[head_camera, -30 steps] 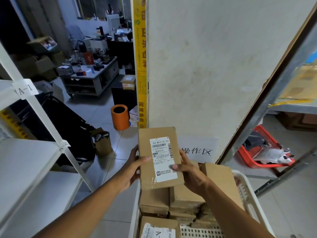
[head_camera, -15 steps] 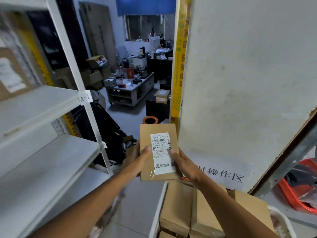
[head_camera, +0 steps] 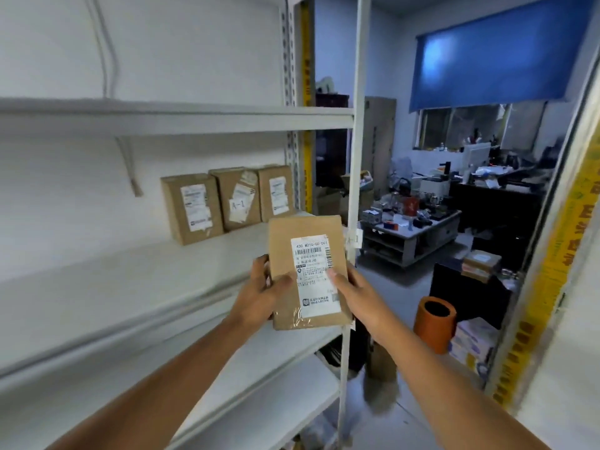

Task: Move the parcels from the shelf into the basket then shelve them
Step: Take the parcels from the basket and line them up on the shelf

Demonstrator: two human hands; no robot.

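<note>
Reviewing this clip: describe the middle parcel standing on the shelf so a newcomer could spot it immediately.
Start at the white metal shelf on the left, at the level just above the parcel held in both hands. Three brown parcels stand in a row at its back right corner; take the middle parcel. Unlike its neighbours' neat single labels, its labels are crumpled and overlapping, with "A-1" handwritten on them.

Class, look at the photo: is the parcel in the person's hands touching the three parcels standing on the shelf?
Apart. The head view shows the held parcel in front of the three parcels, with bare shelf visible between them.
</note>
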